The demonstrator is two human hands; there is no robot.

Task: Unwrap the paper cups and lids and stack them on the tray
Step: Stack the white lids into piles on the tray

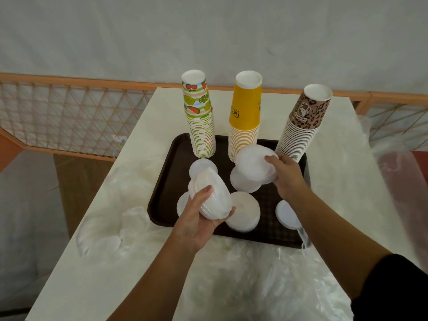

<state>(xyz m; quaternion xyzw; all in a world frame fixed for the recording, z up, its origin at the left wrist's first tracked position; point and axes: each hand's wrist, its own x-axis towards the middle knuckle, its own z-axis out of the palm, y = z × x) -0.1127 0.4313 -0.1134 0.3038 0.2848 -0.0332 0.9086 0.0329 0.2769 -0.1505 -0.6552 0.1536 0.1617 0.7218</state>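
Three upside-down cup stacks stand at the back of the dark brown tray (162,181): fruit-print cups (201,121), yellow cups (245,117) and leopard-print cups (301,126). My left hand (196,218) grips a tilted stack of white lids (214,195) above the tray's front left. My right hand (289,179) holds another stack of lids (254,165) over a lid pile (243,185) mid-tray. More lid piles lie on the tray: one at the front centre (245,214), one at the front right (287,214), one behind my left hand (201,166).
Crumpled clear plastic wrap lies on the white table at the left (111,218), along the front (266,279) and at the right edge (389,163). An orange-framed mesh fence (69,112) runs behind the table. The floor drops away on both sides.
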